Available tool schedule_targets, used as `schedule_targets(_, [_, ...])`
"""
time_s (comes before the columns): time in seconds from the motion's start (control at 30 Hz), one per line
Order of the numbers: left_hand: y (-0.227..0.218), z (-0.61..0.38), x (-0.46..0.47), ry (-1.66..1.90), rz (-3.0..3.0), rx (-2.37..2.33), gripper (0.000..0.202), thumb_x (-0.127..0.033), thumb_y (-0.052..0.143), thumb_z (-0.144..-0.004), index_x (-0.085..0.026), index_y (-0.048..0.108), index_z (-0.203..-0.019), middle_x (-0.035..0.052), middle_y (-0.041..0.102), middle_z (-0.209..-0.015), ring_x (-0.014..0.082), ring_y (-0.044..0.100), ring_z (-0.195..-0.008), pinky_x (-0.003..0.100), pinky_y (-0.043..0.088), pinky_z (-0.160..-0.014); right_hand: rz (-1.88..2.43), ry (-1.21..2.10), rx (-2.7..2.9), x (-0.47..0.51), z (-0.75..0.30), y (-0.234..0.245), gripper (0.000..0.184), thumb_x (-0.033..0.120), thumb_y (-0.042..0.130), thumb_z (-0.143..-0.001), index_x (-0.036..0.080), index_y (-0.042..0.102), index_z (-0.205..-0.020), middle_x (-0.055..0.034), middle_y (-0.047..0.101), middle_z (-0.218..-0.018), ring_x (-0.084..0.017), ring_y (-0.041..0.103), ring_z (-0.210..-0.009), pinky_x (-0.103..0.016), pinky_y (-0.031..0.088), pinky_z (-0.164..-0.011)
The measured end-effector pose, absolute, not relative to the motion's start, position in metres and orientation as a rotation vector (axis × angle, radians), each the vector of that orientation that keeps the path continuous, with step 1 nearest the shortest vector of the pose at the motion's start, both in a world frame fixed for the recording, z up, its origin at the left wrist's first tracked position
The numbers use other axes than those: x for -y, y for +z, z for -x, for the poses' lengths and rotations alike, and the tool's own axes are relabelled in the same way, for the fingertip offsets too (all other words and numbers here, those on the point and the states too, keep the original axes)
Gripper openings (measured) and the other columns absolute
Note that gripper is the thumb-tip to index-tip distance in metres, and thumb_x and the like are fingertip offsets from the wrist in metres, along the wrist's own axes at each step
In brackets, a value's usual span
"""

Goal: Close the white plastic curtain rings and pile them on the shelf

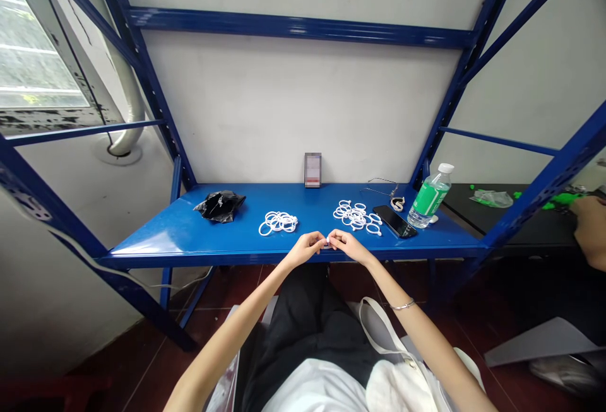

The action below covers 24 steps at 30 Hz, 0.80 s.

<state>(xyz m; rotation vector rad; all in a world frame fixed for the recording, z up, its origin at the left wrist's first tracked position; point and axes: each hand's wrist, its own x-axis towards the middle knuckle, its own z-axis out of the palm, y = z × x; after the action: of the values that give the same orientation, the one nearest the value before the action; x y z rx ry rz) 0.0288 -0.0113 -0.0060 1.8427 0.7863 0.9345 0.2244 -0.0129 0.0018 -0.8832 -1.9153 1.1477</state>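
My left hand (307, 248) and my right hand (349, 245) meet at the front edge of the blue table, both with fingers pinched. Between their fingertips is a small white ring (326, 246), mostly covered by the fingers. Beyond my left hand lies a bunched pile of white rings (278, 223) on the tabletop. Past my right hand is a looser spread of white rings (356, 216), some with small knobs on them.
On the blue table (227, 235) are a black plastic bag (220, 206), a propped-up phone (313, 170), a dark phone (394, 221), glasses, and a water bottle (430, 197). Blue metal posts frame both sides. At far right, another person's hand (591, 230) is near green pieces.
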Motion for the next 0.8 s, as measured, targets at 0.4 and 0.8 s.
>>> schedule_targets(0.4, [-0.005,-0.025,0.008,0.782,-1.743,-0.62,0.045,-0.059,0.053,-0.082,-0.014,0.053,-0.072,-0.0032,0.046,-0.064,0.0099,0.041,-0.061,0.023,0.033,-0.06,0.743,1.404,1.815,0.018,-0.217,0.005,0.037,0.053,0.056,-0.085,0.017,0.06,-0.083,0.0009,0.05,-0.074,-0.012,0.045,-0.069,-0.027,0.037,-0.069])
schedule_targets(0.8, [0.005,-0.033,0.017,0.805,-1.616,-0.575,0.055,-0.063,0.053,-0.08,-0.009,0.065,-0.075,-0.0054,0.031,-0.054,0.0082,0.022,-0.054,0.025,0.018,-0.053,0.614,1.486,1.754,0.018,-0.216,0.002,0.031,0.049,0.06,-0.085,0.018,0.059,-0.082,0.0053,0.04,-0.065,-0.009,0.03,-0.057,-0.025,0.026,-0.058])
